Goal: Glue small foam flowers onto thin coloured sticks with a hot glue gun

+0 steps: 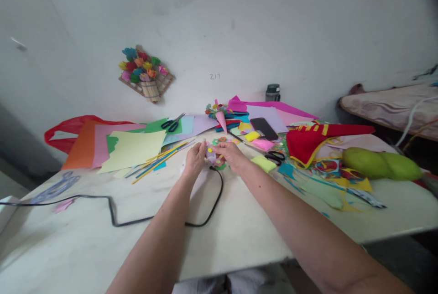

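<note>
My left hand (195, 159) and my right hand (232, 155) meet over the middle of the table, fingers closed. Between their fingertips is a small purple paper flower (210, 151) with a yellow centre, partly covered by the fingers. Just beyond and below them lie more small paper flowers in green, orange and pink (221, 141). A black cord (221, 189) curves up to end close under my hands; what it joins is hidden. Something whitish (182, 165) shows at the outer side of my left hand, too blurred to name.
Coloured paper sheets (137, 150), scissors (173, 124) and thin strips (159, 162) lie left. On the right are black-handled scissors (274, 156), a phone (264, 128), red cloth (308, 143), green fruits (379, 164) and paper scraps. A pink cone bouquet (221, 121) stands behind.
</note>
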Demonstrator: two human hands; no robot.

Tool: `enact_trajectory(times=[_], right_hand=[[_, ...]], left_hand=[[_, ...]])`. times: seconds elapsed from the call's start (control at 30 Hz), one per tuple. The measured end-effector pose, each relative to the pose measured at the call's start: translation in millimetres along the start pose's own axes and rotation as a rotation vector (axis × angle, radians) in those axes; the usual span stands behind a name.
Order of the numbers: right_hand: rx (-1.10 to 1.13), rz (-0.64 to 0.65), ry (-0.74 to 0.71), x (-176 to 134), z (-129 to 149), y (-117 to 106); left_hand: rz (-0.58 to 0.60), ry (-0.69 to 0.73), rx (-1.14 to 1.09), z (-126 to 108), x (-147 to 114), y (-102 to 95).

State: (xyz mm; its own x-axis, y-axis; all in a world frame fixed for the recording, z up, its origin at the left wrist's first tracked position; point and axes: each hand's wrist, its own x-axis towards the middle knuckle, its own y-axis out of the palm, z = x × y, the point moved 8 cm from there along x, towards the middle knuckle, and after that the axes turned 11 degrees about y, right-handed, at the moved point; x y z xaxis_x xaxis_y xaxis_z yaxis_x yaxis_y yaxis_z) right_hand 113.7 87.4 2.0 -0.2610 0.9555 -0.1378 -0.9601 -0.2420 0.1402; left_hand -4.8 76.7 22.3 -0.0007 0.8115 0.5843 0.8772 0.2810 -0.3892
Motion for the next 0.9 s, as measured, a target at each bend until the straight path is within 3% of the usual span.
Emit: enact_trajectory(times=[0.9], right_hand=[[-0.024, 0.027, 0.009, -0.7, -2.4, 4.2]], left_hand=[[0.05, 0.017, 0.157, 3.1, 2.2, -0.9]])
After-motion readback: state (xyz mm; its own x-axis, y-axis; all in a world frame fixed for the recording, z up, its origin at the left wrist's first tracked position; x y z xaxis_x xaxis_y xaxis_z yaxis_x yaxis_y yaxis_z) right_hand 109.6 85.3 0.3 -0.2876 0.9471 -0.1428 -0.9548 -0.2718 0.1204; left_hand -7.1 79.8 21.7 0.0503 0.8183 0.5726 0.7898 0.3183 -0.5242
